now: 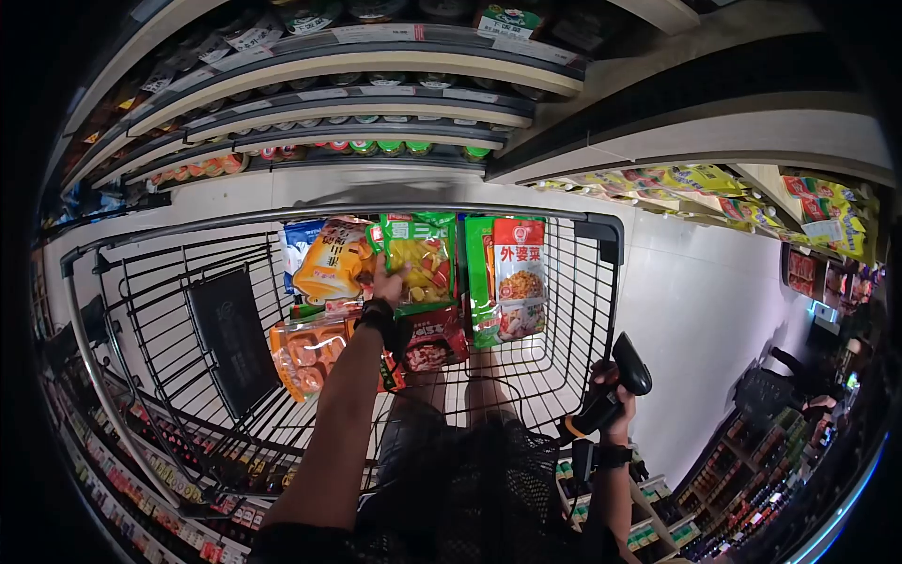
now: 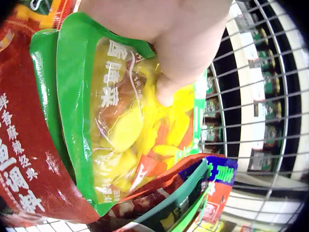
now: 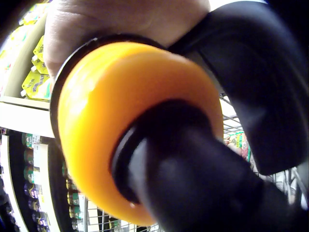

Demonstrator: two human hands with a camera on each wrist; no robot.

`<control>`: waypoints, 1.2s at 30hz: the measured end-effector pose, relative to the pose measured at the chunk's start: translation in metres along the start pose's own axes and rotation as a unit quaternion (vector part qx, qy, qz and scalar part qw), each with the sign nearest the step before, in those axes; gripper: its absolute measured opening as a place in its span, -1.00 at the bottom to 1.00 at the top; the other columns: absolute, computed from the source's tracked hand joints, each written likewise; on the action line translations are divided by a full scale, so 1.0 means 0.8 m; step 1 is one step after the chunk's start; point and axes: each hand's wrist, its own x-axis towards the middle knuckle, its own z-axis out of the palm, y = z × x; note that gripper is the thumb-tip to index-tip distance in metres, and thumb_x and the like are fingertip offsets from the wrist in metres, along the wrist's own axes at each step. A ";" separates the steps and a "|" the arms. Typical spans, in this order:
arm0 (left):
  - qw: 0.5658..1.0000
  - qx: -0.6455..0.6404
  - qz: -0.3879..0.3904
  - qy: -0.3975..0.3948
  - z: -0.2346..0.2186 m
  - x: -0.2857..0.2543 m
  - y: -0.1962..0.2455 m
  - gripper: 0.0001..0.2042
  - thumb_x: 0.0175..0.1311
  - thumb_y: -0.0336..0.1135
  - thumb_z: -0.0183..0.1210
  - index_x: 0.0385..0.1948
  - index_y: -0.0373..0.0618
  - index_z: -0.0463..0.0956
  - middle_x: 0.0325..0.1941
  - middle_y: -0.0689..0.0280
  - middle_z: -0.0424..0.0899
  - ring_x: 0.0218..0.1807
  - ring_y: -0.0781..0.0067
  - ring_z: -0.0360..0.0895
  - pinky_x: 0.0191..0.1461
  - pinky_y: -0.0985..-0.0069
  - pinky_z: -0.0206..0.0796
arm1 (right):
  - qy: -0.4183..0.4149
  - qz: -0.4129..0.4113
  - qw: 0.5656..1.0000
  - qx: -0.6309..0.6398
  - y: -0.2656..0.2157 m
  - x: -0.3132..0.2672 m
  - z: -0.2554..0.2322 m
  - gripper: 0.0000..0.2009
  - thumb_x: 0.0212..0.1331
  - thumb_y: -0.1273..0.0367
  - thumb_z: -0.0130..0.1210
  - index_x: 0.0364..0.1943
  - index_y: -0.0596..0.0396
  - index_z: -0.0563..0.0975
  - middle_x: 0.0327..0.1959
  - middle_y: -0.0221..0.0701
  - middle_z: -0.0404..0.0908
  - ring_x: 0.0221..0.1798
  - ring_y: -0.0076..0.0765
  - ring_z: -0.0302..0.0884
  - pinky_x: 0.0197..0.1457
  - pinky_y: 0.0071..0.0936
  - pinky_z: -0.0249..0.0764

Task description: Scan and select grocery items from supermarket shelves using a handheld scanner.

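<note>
My left hand (image 1: 387,284) reaches into a wire shopping cart (image 1: 573,324) and holds a green-edged, see-through pack of pickled vegetables (image 1: 427,273) by its side. In the left wrist view, the thumb lies across the front of this pickle pack (image 2: 120,130), over the yellow pieces; the other fingers are partly hidden. A dark red fish seasoning pack (image 2: 19,159) sits beside it. Outside the cart's near right corner, my right hand (image 1: 615,406) grips a black handheld barcode scanner (image 1: 633,365). Its rounded orange end (image 3: 96,116) fills much of the right wrist view.
A red-and-white food pack (image 1: 520,282), an orange-yellow pouch (image 1: 331,265) and an orange clear-windowed pack (image 1: 310,355) lie in the cart. Store shelves (image 1: 348,70) with jars run along the far side. Yellow pouches (image 1: 700,179) line a shelf at right. Another person (image 1: 785,385) stands farther right.
</note>
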 end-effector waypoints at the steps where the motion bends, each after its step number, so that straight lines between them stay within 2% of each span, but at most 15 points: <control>1: 1.000 -0.027 -0.015 0.003 0.004 -0.006 0.000 -0.41 0.10 -0.39 0.23 0.15 -0.17 0.12 -0.06 0.24 0.52 -0.07 0.44 0.47 -0.01 0.50 0.33 | -0.010 -0.009 1.000 -0.006 0.001 0.002 -0.003 -0.71 -0.02 0.14 -0.01 -0.42 0.09 0.35 -0.40 -0.34 0.43 -0.15 -0.31 0.29 -0.16 -0.46 0.21; 3: 0.995 0.094 0.029 -0.017 0.005 -0.013 -0.005 -0.41 0.14 -0.31 0.19 0.20 -0.16 0.13 -0.05 0.26 0.52 -0.06 0.44 0.45 0.02 0.52 0.27 | -0.011 -0.022 0.999 -0.023 0.004 0.003 -0.003 -0.68 -0.03 0.10 0.00 -0.44 0.09 0.35 -0.42 -0.34 0.41 -0.28 -0.35 0.29 -0.31 -0.51 0.23; 7: 0.997 0.017 0.063 -0.035 0.003 0.017 -0.030 -0.48 0.13 -0.26 0.20 0.11 -0.18 0.24 -0.09 0.23 0.55 -0.07 0.41 0.47 0.02 0.50 0.27 | -0.012 -0.011 1.000 -0.017 0.000 0.002 0.003 -0.68 -0.03 0.10 -0.01 -0.45 0.08 0.35 -0.44 -0.34 0.41 -0.30 -0.36 0.29 -0.33 -0.53 0.24; 9: 0.980 0.152 0.132 -0.002 -0.011 0.043 -0.052 -0.43 0.07 -0.22 0.24 0.10 -0.20 0.20 -0.12 0.13 0.57 -0.13 0.23 0.53 -0.01 0.36 0.31 | -0.008 -0.024 1.000 -0.017 0.003 0.001 0.000 -0.69 -0.03 0.11 -0.02 -0.45 0.09 0.35 -0.43 -0.34 0.41 -0.32 -0.36 0.29 -0.34 -0.53 0.24; 10: 0.980 0.150 0.132 0.000 -0.008 0.045 -0.053 -0.43 0.07 -0.22 0.24 0.10 -0.20 0.20 -0.12 0.13 0.57 -0.13 0.23 0.53 -0.01 0.36 0.31 | -0.010 -0.024 0.999 -0.019 0.003 0.001 -0.004 -0.69 -0.03 0.11 -0.02 -0.45 0.09 0.35 -0.43 -0.34 0.41 -0.32 -0.36 0.29 -0.34 -0.53 0.24; 12: 0.906 0.413 0.050 0.083 -0.001 0.042 -0.036 -0.45 0.05 -0.25 0.25 0.03 -0.20 0.17 -0.11 0.08 0.55 -0.11 0.03 0.52 -0.07 0.27 0.36 | -0.011 -0.015 1.000 -0.011 0.006 0.000 -0.008 -0.70 -0.02 0.12 -0.03 -0.44 0.09 0.36 -0.42 -0.34 0.41 -0.30 -0.36 0.28 -0.34 -0.54 0.24; 14: 0.919 0.380 0.041 0.100 0.018 0.014 -0.007 -0.41 -0.04 -0.25 0.27 0.00 -0.24 0.15 -0.06 -0.10 0.44 -0.03 -0.19 0.40 0.01 0.15 0.29 | -0.041 -0.005 0.999 0.008 0.003 -0.002 -0.010 -0.73 -0.01 0.16 -0.03 -0.37 0.06 0.39 -0.39 -0.34 0.43 -0.21 -0.37 0.28 -0.26 -0.54 0.18; 17: 0.836 0.500 0.129 0.187 0.050 -0.026 0.007 -0.31 -0.15 -0.30 0.23 0.08 -0.30 0.08 -0.01 -0.19 0.25 -0.02 -0.19 0.27 0.07 0.14 0.16 | -0.024 0.011 1.000 0.006 0.001 -0.002 -0.009 -0.73 0.03 0.16 -0.03 -0.36 0.07 0.39 -0.35 -0.34 0.45 -0.17 -0.36 0.28 -0.22 -0.53 0.20; 19: 0.816 0.464 0.304 0.162 0.084 -0.064 0.014 -0.33 -0.14 -0.36 0.20 0.10 -0.32 0.10 0.02 -0.17 0.27 0.04 -0.16 0.26 0.11 0.13 0.15 | -0.039 -0.001 0.999 0.013 0.009 0.002 -0.015 -0.73 0.03 0.16 -0.03 -0.36 0.08 0.38 -0.35 -0.34 0.45 -0.14 -0.34 0.29 -0.19 -0.51 0.21; 21: 0.824 0.410 0.386 0.066 0.115 -0.090 -0.006 -0.36 -0.06 -0.39 0.17 0.11 -0.35 0.10 0.08 -0.16 0.25 0.13 -0.16 0.22 0.18 0.15 0.11 | -0.050 -0.007 0.999 0.018 0.010 0.001 -0.019 -0.73 0.03 0.17 -0.03 -0.36 0.09 0.38 -0.34 -0.33 0.45 -0.11 -0.31 0.30 -0.16 -0.49 0.22; 22: 0.866 0.376 0.329 0.013 0.129 -0.099 -0.041 -0.36 0.00 -0.39 0.16 0.14 -0.37 0.07 0.12 -0.17 0.22 0.18 -0.16 0.18 0.22 0.16 0.08 | -0.047 -0.002 0.999 0.021 0.009 0.000 -0.019 -0.73 0.04 0.17 -0.03 -0.36 0.09 0.38 -0.35 -0.33 0.46 -0.08 -0.29 0.30 -0.13 -0.47 0.22; 27: 0.859 0.400 0.318 0.033 0.166 -0.117 -0.072 -0.20 -0.08 -0.29 0.24 0.21 -0.38 -0.04 0.17 -0.19 0.19 0.19 -0.17 0.17 0.31 0.13 -0.10 | -0.054 -0.007 0.998 0.030 0.012 0.001 -0.020 -0.72 0.03 0.15 -0.03 -0.37 0.09 0.38 -0.35 -0.32 0.47 -0.05 -0.26 0.31 -0.14 -0.48 0.24; 29: 0.877 0.337 0.325 -0.106 0.162 -0.119 -0.058 -0.20 -0.08 -0.29 0.22 0.20 -0.38 -0.04 0.16 -0.15 0.22 0.18 -0.16 0.18 0.30 0.12 -0.09 | -0.057 -0.008 0.998 0.028 0.012 0.002 -0.020 -0.72 0.03 0.15 -0.03 -0.37 0.09 0.38 -0.35 -0.32 0.47 -0.06 -0.27 0.32 -0.17 -0.48 0.24; 32: 0.882 0.345 0.305 -0.099 0.149 -0.105 -0.078 -0.21 -0.01 -0.34 0.21 0.25 -0.33 -0.09 0.20 -0.11 0.18 0.24 -0.09 0.11 0.30 0.21 -0.04 | -0.066 -0.016 0.998 0.014 0.013 0.003 -0.019 -0.72 0.04 0.15 -0.04 -0.37 0.08 0.37 -0.35 -0.32 0.47 -0.09 -0.28 0.32 -0.21 -0.47 0.23; 36: 0.907 0.325 0.267 -0.017 0.100 -0.096 -0.072 -0.47 0.02 -0.34 0.12 0.08 -0.23 0.20 -0.01 -0.05 0.40 0.01 -0.03 0.40 0.00 0.24 0.31 | -0.062 -0.028 0.998 0.009 0.011 0.004 -0.019 -0.73 0.04 0.16 -0.06 -0.36 0.08 0.37 -0.35 -0.33 0.46 -0.11 -0.30 0.32 -0.23 -0.47 0.22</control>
